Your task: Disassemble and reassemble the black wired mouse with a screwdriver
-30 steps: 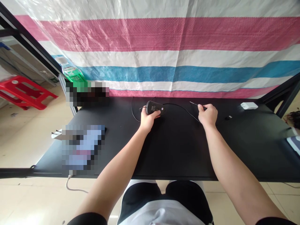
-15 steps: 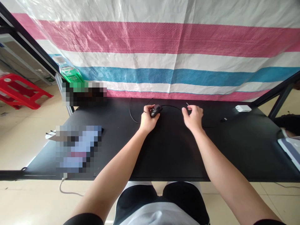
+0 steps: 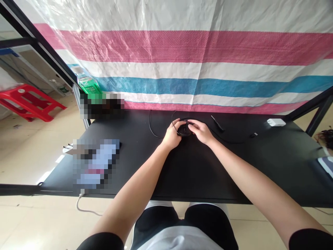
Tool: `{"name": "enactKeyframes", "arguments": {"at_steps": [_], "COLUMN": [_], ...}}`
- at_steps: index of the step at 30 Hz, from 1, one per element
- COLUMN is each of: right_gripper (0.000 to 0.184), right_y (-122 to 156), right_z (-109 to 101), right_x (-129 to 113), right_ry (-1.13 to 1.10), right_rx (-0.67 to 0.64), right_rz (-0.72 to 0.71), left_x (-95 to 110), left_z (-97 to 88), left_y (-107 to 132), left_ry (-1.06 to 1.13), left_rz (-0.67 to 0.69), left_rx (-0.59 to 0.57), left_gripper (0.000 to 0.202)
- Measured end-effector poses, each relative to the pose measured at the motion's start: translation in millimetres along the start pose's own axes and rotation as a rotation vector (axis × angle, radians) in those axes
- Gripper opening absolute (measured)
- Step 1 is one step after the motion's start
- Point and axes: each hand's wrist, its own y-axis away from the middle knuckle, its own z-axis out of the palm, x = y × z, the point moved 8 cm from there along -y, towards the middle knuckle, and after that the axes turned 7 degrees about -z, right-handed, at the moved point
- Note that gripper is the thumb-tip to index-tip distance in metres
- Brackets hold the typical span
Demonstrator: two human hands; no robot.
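Observation:
A black wired computer mouse (image 3: pixel 184 130) sits near the back middle of the black table (image 3: pixel 197 170). My left hand (image 3: pixel 172 133) grips its left side, fingers curled round it. My right hand (image 3: pixel 201 131) rests on its right side, fingers curved over the top. The mouse's thin black cable (image 3: pixel 152 127) loops to the left and also trails right along the table. A small black screwdriver (image 3: pixel 217 123) lies loose on the table just right of my right hand.
A white adapter (image 3: pixel 276 122) lies at the back right, with a small dark plug (image 3: pixel 253 135) nearby. Blurred items sit at the left front and back left, by a green bottle (image 3: pixel 87 83). A striped tarp hangs behind. A red stool (image 3: pixel 31 104) stands on the floor left.
My right hand has let go of the screwdriver, which now lies on the table, and moved left onto the mouse. The mouse, earlier turned underside up, is now held between both hands.

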Motion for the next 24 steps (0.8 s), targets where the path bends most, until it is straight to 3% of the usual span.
{"name": "enactKeyframes", "arguments": {"at_steps": [5,11,15,20,24], "right_gripper": [0.051,0.068,0.069,0.065,0.065], "right_y": [6,13,16,19,18], "right_z": [-9,-15,-12,-7,-10], "right_x": [-3,-15,-19,-23,-23], "right_ry": [0.108,0.388,0.595,0.864,0.942], "right_rx": [0.029,-0.066,-0.141,-0.225,-0.212], "right_rz": [-0.024,-0.126,-0.154,-0.116,-0.097], "left_x": [0,8,13,16,11], "left_z": [8.1,16.7,20.0,16.7,-0.5], "left_y": [3,8,9,8,5], "left_ry": [-0.023,-0.062,-0.158,-0.189,-0.122], "left_rz": [0.0,-0.002,-0.021,-0.057,-0.183], "left_rx": [-0.145,-0.318,-0.381,-0.346,-0.18], "left_gripper": [0.072,0.084,0.083,0.072,0.04]}}
